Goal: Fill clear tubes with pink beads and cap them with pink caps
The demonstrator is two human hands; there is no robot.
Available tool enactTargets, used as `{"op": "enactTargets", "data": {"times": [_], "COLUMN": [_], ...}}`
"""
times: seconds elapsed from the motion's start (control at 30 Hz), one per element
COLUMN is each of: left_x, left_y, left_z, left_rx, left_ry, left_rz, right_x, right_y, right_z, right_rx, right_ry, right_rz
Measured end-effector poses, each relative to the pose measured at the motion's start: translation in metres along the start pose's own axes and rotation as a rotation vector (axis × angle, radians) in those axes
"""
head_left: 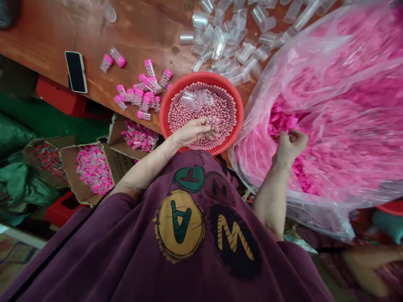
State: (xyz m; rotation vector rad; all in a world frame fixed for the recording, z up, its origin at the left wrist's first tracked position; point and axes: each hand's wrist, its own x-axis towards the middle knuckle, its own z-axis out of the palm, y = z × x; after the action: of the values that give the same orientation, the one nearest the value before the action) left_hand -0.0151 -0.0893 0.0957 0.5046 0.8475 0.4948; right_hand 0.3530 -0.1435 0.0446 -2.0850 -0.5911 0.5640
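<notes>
My left hand (pixel 195 131) is over the front part of a red basin (pixel 163 110) filled with small pink beads (pixel 220 102). Its fingers are curled round a small clear container (pixel 213 124) that seems to have beads in it. Other clear containers (pixel 197 99) lie on the beads behind that hand. My right hand (pixel 291 144) is at the opening of a large clear plastic bag (pixel 340 138), beside bright pink caps (pixel 281 119). Its fingers are bent together with the thumb, and whatever they may hold is too small to make out.
Many clear empty tubes (pixel 229 37) lie behind the basin. Capped bead bottles (pixel 146 94) and a phone (pixel 76 72) are on the wooden table (pixel 141 25) at left. Below are cardboard boxes (pixel 116 165) of filled bottles. Another person's arm (pixel 368 260) shows at lower right.
</notes>
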Motion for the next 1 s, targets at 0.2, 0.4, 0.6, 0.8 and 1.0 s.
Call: {"op": "enactTargets", "data": {"times": [0.2, 0.4, 0.6, 0.8, 1.0], "left_x": [0.003, -0.008, -0.020, -0.023, -0.025], "left_y": [0.002, 0.007, 0.004, 0.006, 0.012], "left_z": [0.015, 0.017, 0.003, -0.003, 0.000], "left_rx": [-0.075, -0.047, -0.037, -0.058, -0.137], "left_ry": [-0.020, 0.045, 0.012, 0.032, 0.027], "left_rz": [-0.105, -0.070, -0.041, -0.069, -0.083], "right_x": [-0.086, -0.131, -0.147, -0.147, -0.151], "right_y": [-0.034, -0.080, -0.094, -0.081, -0.079], "right_z": [0.032, 0.055, 0.061, 0.073, 0.074], "right_rx": [0.371, 0.133, 0.065, 0.123, 0.145], "right_ry": [-0.466, -0.830, -0.801, -0.708, -0.818], "right_rz": [-0.059, -0.413, -0.529, -0.403, -0.305]}}
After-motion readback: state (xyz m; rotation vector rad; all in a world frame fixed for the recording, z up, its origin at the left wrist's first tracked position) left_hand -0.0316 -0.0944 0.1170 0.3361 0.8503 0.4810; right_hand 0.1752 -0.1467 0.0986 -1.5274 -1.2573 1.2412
